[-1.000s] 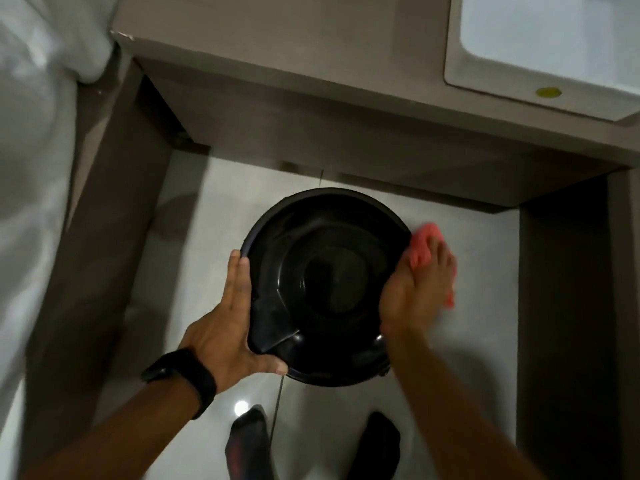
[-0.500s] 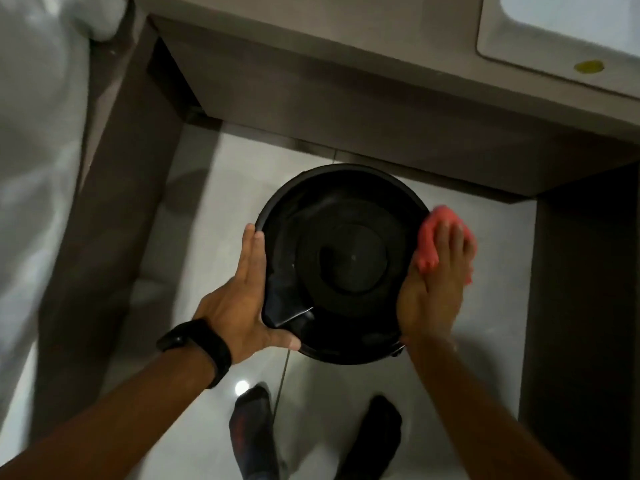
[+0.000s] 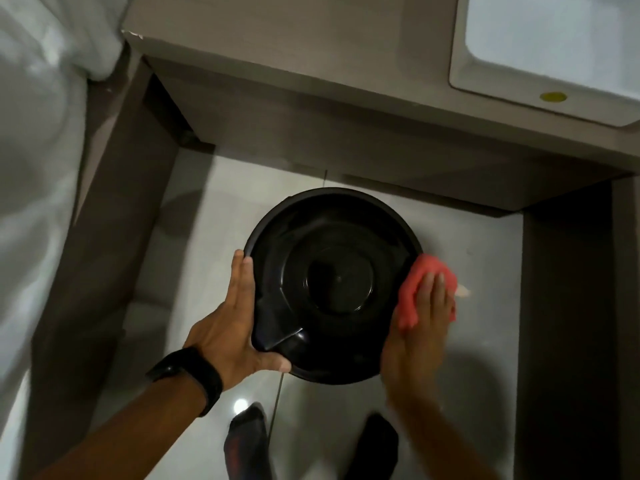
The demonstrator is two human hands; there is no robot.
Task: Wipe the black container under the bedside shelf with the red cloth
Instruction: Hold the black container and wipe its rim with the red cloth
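Observation:
The round black container (image 3: 332,282) stands upright on the pale tiled floor, just in front of the bedside shelf (image 3: 311,74). My left hand (image 3: 235,323) grips its left rim, fingers along the outside and thumb at the near edge. A black watch sits on that wrist. My right hand (image 3: 420,327) presses the crumpled red cloth (image 3: 420,289) flat against the container's outer right side. The cloth is partly hidden under my fingers.
A white bed (image 3: 38,168) runs along the left, with a brown frame panel (image 3: 104,237) beside it. A dark panel (image 3: 571,323) walls the right side. A white tray (image 3: 554,50) lies on the shelf top. My feet in dark socks (image 3: 249,441) stand near the bottom edge.
My right hand has slid the red cloth along the container's right side, slightly toward me. The view has shifted a little. My left hand has kept its grip on the rim.

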